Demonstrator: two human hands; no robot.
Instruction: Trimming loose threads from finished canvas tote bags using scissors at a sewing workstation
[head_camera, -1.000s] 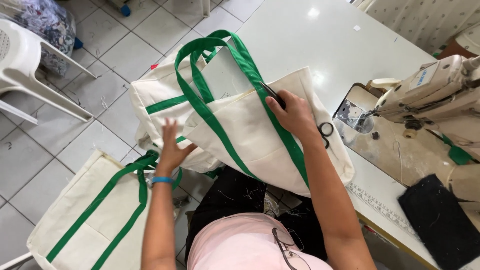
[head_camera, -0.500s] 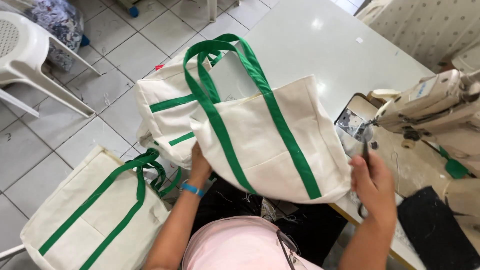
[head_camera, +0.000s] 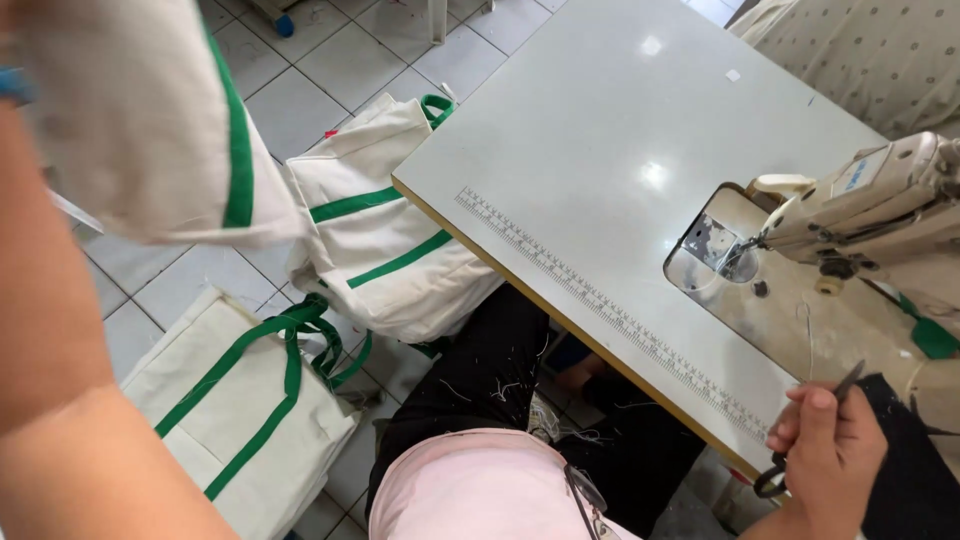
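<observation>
A cream tote bag with green trim (head_camera: 150, 130) hangs lifted at the upper left, off the table. My left forearm (head_camera: 50, 330) rises along the left edge with a blue wristband (head_camera: 8, 86). My left hand is hidden behind the bag and seems to hold it. At the table's near right corner my right hand (head_camera: 830, 455) grips small black scissors (head_camera: 846, 382), blade pointing up toward the sewing machine (head_camera: 870, 200).
The white table (head_camera: 620, 140) has a ruler strip (head_camera: 600, 300) along its front edge. Two more cream and green bags lie on the tiled floor, one against the table (head_camera: 390, 240) and one nearer me (head_camera: 240, 400). Dark cloth (head_camera: 915, 480) sits at the right.
The tote bag has gone from the tabletop up and to the left with my left arm. My right hand took the scissors and dropped to the table's near right corner.
</observation>
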